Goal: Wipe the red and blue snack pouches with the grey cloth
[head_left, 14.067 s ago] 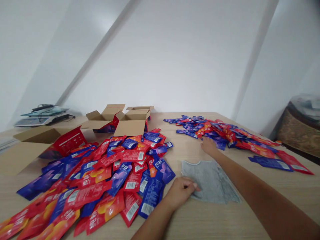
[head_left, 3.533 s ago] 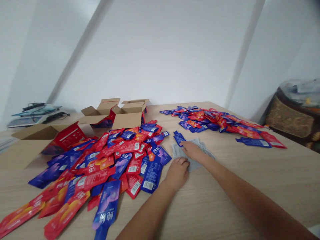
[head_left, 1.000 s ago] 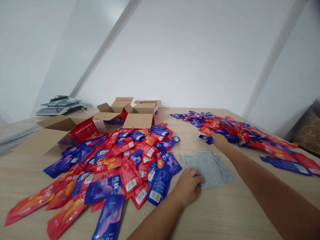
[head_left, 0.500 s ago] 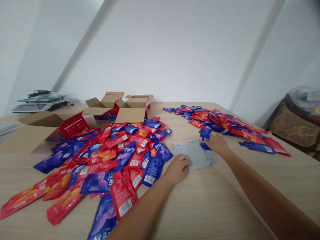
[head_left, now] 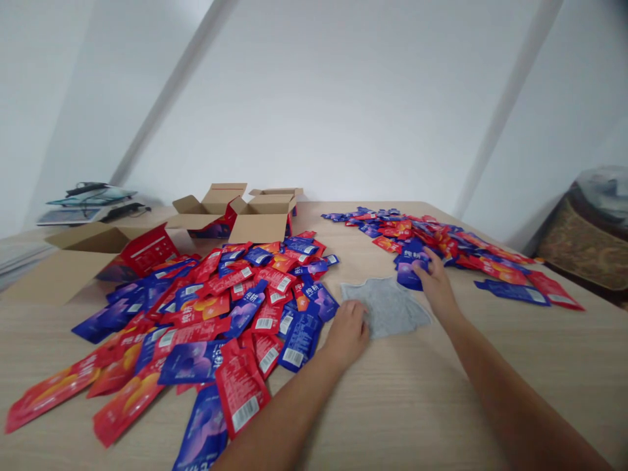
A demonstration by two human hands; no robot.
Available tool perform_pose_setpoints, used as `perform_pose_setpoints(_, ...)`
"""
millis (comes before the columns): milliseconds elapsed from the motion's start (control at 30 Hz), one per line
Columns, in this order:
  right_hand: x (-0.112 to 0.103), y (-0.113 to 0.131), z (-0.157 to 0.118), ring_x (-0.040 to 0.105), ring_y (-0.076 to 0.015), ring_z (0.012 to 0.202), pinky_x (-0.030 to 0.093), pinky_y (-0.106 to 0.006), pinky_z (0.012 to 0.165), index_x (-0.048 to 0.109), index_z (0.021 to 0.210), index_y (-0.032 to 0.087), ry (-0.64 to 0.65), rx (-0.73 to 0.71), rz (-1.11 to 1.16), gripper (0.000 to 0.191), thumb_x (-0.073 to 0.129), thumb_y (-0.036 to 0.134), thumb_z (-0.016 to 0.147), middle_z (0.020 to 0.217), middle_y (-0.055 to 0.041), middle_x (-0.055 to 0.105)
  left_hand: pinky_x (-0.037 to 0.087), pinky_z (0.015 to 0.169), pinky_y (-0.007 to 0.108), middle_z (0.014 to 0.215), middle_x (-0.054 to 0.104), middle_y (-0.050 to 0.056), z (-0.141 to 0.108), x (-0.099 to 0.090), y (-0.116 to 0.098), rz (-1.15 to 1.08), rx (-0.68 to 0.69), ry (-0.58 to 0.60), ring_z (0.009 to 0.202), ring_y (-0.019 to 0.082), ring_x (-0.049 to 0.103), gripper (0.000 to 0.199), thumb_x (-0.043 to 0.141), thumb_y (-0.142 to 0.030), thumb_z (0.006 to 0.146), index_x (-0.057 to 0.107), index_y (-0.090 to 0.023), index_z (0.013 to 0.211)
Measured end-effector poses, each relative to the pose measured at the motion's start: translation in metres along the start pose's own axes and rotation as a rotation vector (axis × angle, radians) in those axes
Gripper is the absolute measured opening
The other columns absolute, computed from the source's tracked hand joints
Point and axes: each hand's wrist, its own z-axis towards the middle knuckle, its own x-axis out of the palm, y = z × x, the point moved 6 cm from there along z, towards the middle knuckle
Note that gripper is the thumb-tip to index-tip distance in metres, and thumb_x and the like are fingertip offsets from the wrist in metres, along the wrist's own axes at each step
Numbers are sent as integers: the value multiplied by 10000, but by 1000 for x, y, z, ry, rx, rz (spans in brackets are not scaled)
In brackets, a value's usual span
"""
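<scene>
Presently listed from my remote feed: hands, two.

Right hand (head_left: 438,291): one, thumb and fingers closed on the right edge of a blue pouch (head_left: 410,267). Held pouch: one, at the near edge of the right-hand heap, just beyond the cloth; its long axis runs nearly upright, lettered part uppermost, printed face towards me. I cannot tell whether its lower end touches the surface (head_left: 441,405).

Left hand (head_left: 349,330): one, palm down, fingers loosely curled over the left edge of the cloth; whether they grip it I cannot tell.

Grey cloth (head_left: 395,307): one, flat, between both hands.

Pouch heaps, red and blue: two. Left heap (head_left: 196,309), dozens, overlapping at many angles; right heap (head_left: 441,243), likewise beyond exact count.

Outlying pouches at far right: two, a blue one (head_left: 513,292) and a red one (head_left: 554,290), side by side.

Open cartons: at least three, near left (head_left: 73,265), middle (head_left: 199,220), right (head_left: 260,229); flaps behind the last may be a fourth.

Patterned chair (head_left: 583,242): one, right.
</scene>
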Motion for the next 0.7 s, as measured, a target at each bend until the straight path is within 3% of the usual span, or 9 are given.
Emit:
perform_pose_setpoints(67,13,17,-16,527,-213,1115,435,-362,915,301,1407,246,108,-44,24,551,357,410,883,1309,-77,503,315,1050,460,1289,476,164,0,0,5,116,-92,-25,1244,263,393,384,467,-173,807,489,-103,1183)
perform_pose_setpoints(167,47,36,-53,514,-245,1089,372,-420,974,512,1270,251,337,-165,-257,436,389,414,885,1160,-85,586,229,1092,495,1387,396,216,-1,7,5,251,-121,35,1333,307,291,497,430,-231,844,401,-30,1297)
perform_pose_setpoints(267,65,45,-79,477,-284,1087,361,-445,956,551,1254,259,353,-248,-534,429,394,438,897,1153,-124,556,201,1104,493,1413,377,219,-1,12,2,329,-107,107,1352,309,267,528,378,-266,875,375,-7,1334)
perform_pose_setpoints(367,66,47,-84,473,-274,1063,385,-399,912,515,1294,269,382,-295,-621,431,399,420,907,1153,-122,541,170,1114,494,1428,348,229,-2,12,1,394,-121,149,1361,312,249,548,344,-290,892,372,19,1343)
perform_pose_setpoints(500,50,28,-68,461,-279,1081,374,-391,908,548,1248,197,380,-224,-699,406,471,352,880,1169,-135,538,140,1123,490,1440,340,207,-3,11,1,461,-137,161,1370,307,228,550,299,-335,914,406,0,1337)
perform_pose_setpoints(600,46,20,-60,467,-266,1102,357,-382,929,553,1233,162,377,-184,-649,403,467,335,879,1180,-135,556,157,1122,478,1439,354,188,-5,12,4,480,-138,153,1364,294,250,552,285,-363,921,416,-29,1341)
perform_pose_setpoints(700,54,29,-61,505,-248,1072,349,-368,938,578,1193,163,388,-165,-566,411,428,402,893,1121,-125,605,163,1121,475,1432,366,188,-5,15,6,494,-137,135,1356,289,271,556,283,-364,921,413,-28,1345)
